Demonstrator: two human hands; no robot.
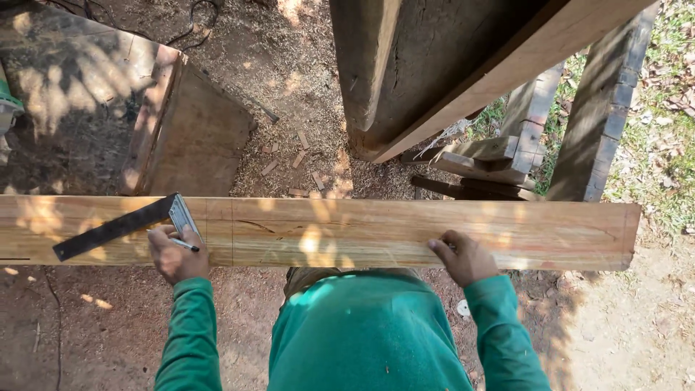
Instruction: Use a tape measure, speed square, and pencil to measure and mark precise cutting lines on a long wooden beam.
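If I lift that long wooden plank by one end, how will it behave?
The plank looks thick and solid, so it is probably stiff and heavy. Its length would likely make the far end drag. The try square lying on it by the left hand may slide off.

A long, pale wooden plank [347, 232] lies level across the frame, its grain streaked with dappled sunlight and a faint pencil line crossing it just right of the left fingers. A dark-bladed try square [123, 226] rests flat and angled on the plank, directly above those fingers, which grip a slim pencil [182, 245] beside the square's metal stock.
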